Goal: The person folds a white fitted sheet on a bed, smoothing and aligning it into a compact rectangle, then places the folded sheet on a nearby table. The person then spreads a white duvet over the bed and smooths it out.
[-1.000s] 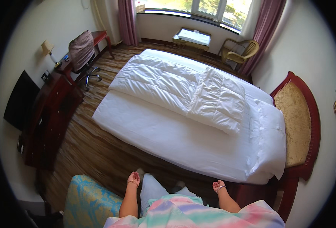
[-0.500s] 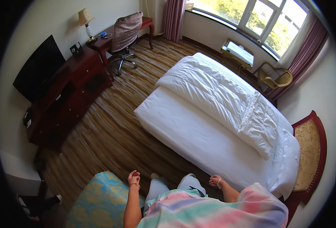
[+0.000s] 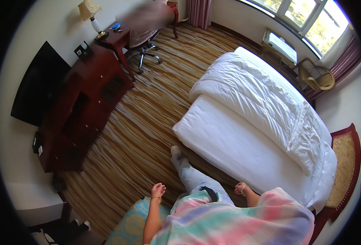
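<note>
My left hand (image 3: 158, 190) hangs in front of me over the striped carpet, its fingers loosely bent and a little apart, with nothing in it. A bracelet circles that wrist. Close by it on the left is a blue and yellow patterned seat or cover (image 3: 133, 218), partly hidden by my forearm. My right hand (image 3: 240, 188), also wearing a bracelet, is empty with relaxed fingers beside the near side of the bed (image 3: 233, 151). It looks apart from the white sheet. A white quilt (image 3: 262, 102) lies bunched over the far half of the bed.
A dark red cabinet (image 3: 80, 118) with a black television (image 3: 39, 87) lines the left wall. Beyond it stand a desk with a lamp (image 3: 95, 24) and an office chair (image 3: 145, 51). A glass-topped table (image 3: 281, 47) and wicker chair (image 3: 317, 77) stand near the window.
My view has shifted, so the bed sits further right. One leg has stepped forward onto the carpet. Both hands stay empty, and less of the patterned seat or cover shows.
</note>
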A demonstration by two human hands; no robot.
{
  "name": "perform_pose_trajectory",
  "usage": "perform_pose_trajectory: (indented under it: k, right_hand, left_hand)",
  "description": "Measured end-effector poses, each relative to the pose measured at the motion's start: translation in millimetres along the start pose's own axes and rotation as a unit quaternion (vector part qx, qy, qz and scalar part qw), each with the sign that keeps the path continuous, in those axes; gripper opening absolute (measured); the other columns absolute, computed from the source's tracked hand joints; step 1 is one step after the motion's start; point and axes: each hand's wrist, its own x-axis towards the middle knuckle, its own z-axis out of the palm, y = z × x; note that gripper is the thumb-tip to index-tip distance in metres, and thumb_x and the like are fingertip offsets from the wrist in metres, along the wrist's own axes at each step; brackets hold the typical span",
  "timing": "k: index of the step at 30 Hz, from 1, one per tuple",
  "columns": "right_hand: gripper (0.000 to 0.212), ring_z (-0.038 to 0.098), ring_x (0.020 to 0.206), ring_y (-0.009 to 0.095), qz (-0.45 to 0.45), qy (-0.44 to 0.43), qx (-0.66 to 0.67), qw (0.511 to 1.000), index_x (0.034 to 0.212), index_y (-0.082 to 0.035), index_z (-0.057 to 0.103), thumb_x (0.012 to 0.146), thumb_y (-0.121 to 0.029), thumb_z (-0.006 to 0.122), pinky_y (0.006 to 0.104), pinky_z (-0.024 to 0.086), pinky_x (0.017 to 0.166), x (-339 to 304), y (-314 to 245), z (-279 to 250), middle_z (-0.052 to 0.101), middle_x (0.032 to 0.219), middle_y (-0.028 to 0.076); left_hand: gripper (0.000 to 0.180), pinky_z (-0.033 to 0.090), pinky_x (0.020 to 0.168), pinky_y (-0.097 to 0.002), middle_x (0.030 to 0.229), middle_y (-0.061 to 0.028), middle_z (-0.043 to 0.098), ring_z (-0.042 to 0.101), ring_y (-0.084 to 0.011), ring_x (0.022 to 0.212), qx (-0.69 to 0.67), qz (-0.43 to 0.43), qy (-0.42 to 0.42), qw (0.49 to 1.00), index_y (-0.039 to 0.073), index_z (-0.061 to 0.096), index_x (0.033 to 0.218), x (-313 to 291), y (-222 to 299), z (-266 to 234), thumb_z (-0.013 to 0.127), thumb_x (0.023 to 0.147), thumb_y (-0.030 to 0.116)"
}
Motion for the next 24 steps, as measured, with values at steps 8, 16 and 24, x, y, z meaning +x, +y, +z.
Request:
perform_pose_trajectory:
  k: [8,16,24]
  right_hand:
    - [0.019,0.062,0.066,0.020,-0.187,-0.080,0.054,0.978,0.097,-0.003,0.056,0.086,-0.017,0.049,0.0315,0.052,0.058,47,-315,96,0.063,0.078,0.011]
    - [0.017,0.062,0.075,0.017,-0.313,-0.099,0.092,0.940,0.100,-0.003,0.054,0.086,-0.011,0.047,0.0278,0.051,0.067,-13,-536,144,0.063,0.087,0.010]
    - [0.019,0.062,0.063,0.022,-0.005,0.040,0.177,0.983,0.097,-0.005,0.053,0.085,-0.019,0.051,0.0332,0.052,0.054,61,-444,161,0.064,0.078,0.013]
  left_hand:
    - [0.018,0.048,0.054,-0.0242,0.085,-0.0044,0.063,0.061,-0.0135,0.068,0.080,0.004,0.093,0.992,0.010,0.052,0.101,89,153,-51,0.055,0.083,0.008]
    - [0.033,0.043,0.052,-0.0206,0.078,-0.0027,0.060,0.056,-0.0109,0.066,0.157,0.131,0.048,0.978,0.006,0.055,0.099,213,304,-32,0.054,0.071,-0.011]
    - [0.026,0.042,0.048,-0.0224,0.074,-0.0016,0.059,0.054,-0.0109,0.059,0.234,0.039,-0.038,0.971,0.007,0.056,0.096,346,456,33,0.062,0.073,-0.001]
